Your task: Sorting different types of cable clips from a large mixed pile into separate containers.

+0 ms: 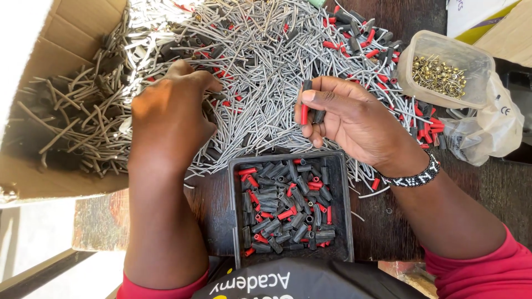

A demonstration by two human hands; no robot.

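covering most of the dark wooden bench point(221, 205) is a tangled heap of thin grey wires point(260, 83), stiff and slightly bent, with short red and black rubbery sleeves mixed through it. a brown cardboard box point(33, 83) on the left holds more of the same wires. just below the heap sits a black rectangular plastic tray point(235, 210) filled with stubby black and red tubular sleeves. at upper right stands a cloudy translucent plastic tub point(471, 61) with small shiny brass-coloured pieces inside, and a crumpled clear plastic bag point(487, 127) lies beside it.

the right hand point(354, 122) hovers above the tray's far edge, its grip curled closed around a few sleeves point(305, 105): a red one and black ones pinched upright between thumb and fingers. a beaded black-and-white bracelet point(415, 176) circles that wrist. the left hand point(169, 119) rests on the wire heap, fingers bent down into the strands; whether its grip is clenched on any wire i cannot tell.
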